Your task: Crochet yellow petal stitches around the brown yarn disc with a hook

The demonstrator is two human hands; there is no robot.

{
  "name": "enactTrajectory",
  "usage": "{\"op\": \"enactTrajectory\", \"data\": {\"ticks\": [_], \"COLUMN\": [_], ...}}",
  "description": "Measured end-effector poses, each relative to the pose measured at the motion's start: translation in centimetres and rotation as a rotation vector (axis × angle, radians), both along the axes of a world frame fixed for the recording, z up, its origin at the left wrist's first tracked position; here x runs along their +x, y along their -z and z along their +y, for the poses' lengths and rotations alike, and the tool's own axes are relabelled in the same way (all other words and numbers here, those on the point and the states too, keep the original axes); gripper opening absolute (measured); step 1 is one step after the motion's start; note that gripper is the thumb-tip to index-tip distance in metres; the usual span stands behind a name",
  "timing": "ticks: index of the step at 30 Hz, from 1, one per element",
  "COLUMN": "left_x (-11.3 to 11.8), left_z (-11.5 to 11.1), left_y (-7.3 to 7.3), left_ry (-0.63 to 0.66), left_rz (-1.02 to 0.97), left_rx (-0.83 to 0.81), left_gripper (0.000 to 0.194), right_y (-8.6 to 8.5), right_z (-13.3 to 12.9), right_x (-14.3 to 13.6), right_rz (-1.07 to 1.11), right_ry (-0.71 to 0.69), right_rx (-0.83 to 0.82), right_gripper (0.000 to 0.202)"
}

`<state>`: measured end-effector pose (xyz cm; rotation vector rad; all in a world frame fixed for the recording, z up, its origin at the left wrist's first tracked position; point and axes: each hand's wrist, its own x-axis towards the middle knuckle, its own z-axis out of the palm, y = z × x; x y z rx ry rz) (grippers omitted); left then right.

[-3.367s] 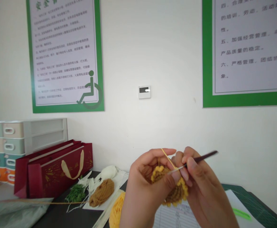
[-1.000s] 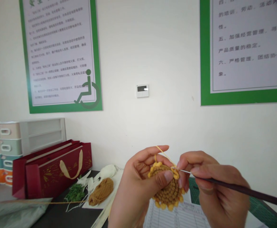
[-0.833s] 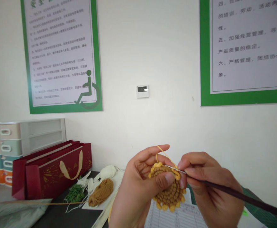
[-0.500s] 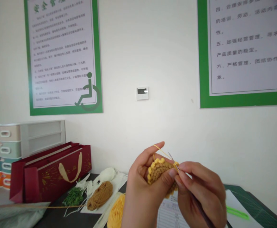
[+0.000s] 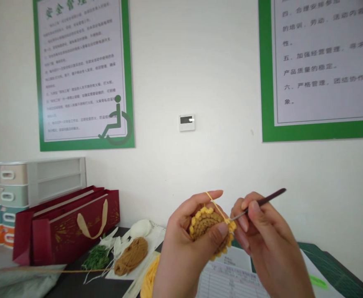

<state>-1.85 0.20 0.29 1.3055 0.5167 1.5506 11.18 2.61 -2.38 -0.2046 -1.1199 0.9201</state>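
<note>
My left hand (image 5: 184, 240) pinches a round crochet piece (image 5: 204, 227), brown in the middle with a bumpy yellow edge, between thumb and fingers. A strand of yellow yarn (image 5: 214, 203) runs over its raised index finger down to the piece's right edge. In my right hand (image 5: 262, 231) is a crochet hook (image 5: 270, 196) with a dark handle that points up to the right. Its metal shaft reaches the yellow stitches beside my left thumb; the tip is hard to make out there.
Balls of yellow yarn (image 5: 150, 275), brown yarn (image 5: 131, 255) and white yarn (image 5: 140, 227) lie left of my hands, near green yarn (image 5: 96, 256). Farther left stand a dark red gift bag (image 5: 76, 227) and a drawer unit (image 5: 55, 178). Printed sheets (image 5: 231, 281) and a green mat (image 5: 330, 265) lie below.
My right hand has turned the crochet hook, so its handle now points up right instead of down right. The crochet piece has tilted to show more of its face.
</note>
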Motion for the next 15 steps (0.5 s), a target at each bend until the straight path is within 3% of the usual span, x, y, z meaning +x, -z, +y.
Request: {"op": "enactTrajectory", "data": {"ticks": [4,10,13,15], "left_x": [0.5,1.3,1.5,1.7], "left_z": [0.0,-0.2,-0.3,-0.3], "left_y": [0.1,0.1,0.2,0.3], "left_ry": [-0.025,-0.084,-0.113,-0.147], "left_rz": [-0.077,-0.111,-0.107,-0.093], "left_rx": [0.013,0.000,0.017,0.038], "left_gripper": [0.043,0.042,0.043,0.044], "right_y": [-0.1,-0.1,0.0,0.6], "right_z": [0.2,-0.1,-0.1,0.0], "right_x": [-0.6,-1.0,-1.7,-2.1], "right_rz": [0.039,0.045,0.047,0.051], "right_ry": [-0.058,-0.090,-0.032,0.104], "right_rx": [-0.091,-0.075,-0.035,0.064], "right_gripper": [0.036,0.038,0.036,0.028]}}
